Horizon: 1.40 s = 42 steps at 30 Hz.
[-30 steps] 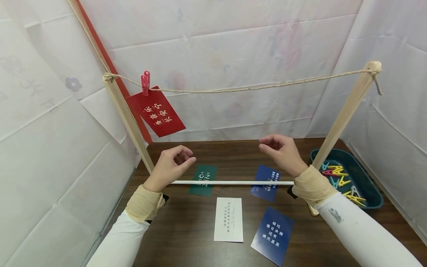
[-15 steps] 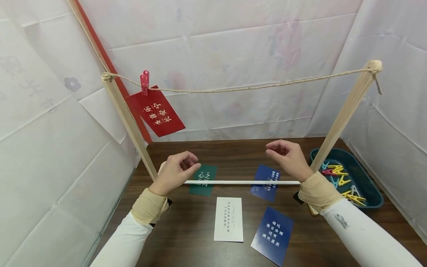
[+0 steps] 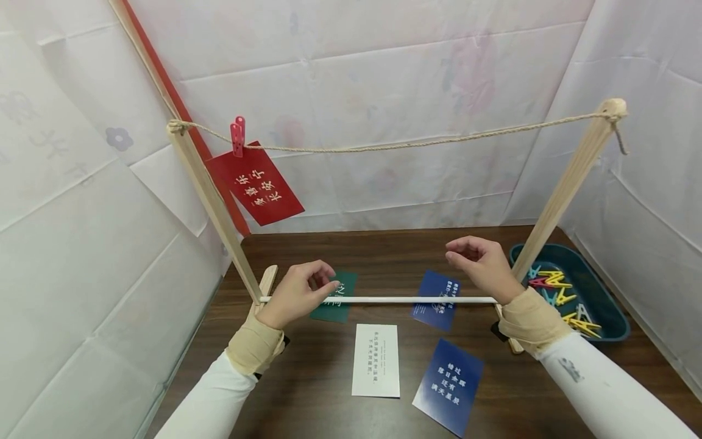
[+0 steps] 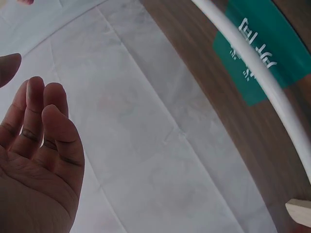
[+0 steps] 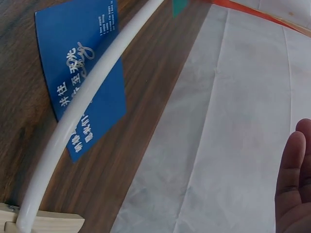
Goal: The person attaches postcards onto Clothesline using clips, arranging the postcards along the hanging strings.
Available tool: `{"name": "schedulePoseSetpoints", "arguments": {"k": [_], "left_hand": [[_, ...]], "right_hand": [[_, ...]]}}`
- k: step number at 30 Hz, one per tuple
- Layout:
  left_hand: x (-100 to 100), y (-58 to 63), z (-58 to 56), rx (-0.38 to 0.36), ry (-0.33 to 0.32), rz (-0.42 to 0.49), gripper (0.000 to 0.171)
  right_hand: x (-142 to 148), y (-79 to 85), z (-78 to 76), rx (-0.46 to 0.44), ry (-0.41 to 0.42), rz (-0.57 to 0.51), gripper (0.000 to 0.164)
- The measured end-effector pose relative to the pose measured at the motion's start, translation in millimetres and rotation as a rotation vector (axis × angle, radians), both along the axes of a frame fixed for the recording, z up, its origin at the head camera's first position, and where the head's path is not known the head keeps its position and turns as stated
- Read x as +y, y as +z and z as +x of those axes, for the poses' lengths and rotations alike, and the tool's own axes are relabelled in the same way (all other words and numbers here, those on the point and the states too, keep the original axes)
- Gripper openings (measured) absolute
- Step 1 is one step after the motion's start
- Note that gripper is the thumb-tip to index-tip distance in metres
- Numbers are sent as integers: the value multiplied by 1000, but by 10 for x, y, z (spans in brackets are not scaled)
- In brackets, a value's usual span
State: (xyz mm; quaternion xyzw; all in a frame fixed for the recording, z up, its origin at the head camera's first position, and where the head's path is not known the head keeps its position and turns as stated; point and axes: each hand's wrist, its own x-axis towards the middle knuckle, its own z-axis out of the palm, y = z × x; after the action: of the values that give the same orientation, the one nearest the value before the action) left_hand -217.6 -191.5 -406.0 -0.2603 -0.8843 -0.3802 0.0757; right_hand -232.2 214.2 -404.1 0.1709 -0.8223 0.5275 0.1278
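My left hand [image 3: 300, 294], loosely curled and holding nothing, hovers above the left end of the white rod [image 3: 384, 299]. It partly hides the green card [image 3: 331, 313] in the head view. My right hand [image 3: 485, 267] hangs in the air near the right post, its fingers bent and nothing in them. Below and left of it lies a blue card [image 3: 428, 314] under the rod. Nearer to me are a white card [image 3: 375, 366] and a second blue card [image 3: 451, 387]. A pink clothespin [image 3: 238, 139] holds a tilted red card [image 3: 258, 188] on the rope [image 3: 384, 147].
Two wooden posts, left [image 3: 216, 213] and right [image 3: 570, 183], carry the rope and stand on wooden feet. A dark green basin [image 3: 620, 323] with several coloured clothespins [image 3: 562, 297] sits behind the right post. White sheeting [image 3: 395, 91] encloses the wooden table [image 3: 307, 396].
Both hands have moved to the right and slightly down, still holding nothing. The left post's foot has come into sight. Cards, rope and clothespin stay where they were.
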Motion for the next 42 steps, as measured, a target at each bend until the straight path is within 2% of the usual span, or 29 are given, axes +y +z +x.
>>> {"name": "schedulePoseSetpoints", "arguments": {"k": [16,22,31,37,42], "left_hand": [[141,-263,9,-40,-42,-99,8],[185,-370,24,-45,-67,-137,12],[266,-490,58,-72,-92,-208,15],[322,-563,84,-96,-116,-252,15],[362,-601,110,-81,-133,-284,15]], "right_hand": [[189,-73,99,-16,-16,31,16],[262,-88,146,-23,-24,42,16],[370,-139,194,8,-28,60,15],[451,-146,239,-16,-35,98,15],[526,-155,273,-30,-55,132,16]]}}
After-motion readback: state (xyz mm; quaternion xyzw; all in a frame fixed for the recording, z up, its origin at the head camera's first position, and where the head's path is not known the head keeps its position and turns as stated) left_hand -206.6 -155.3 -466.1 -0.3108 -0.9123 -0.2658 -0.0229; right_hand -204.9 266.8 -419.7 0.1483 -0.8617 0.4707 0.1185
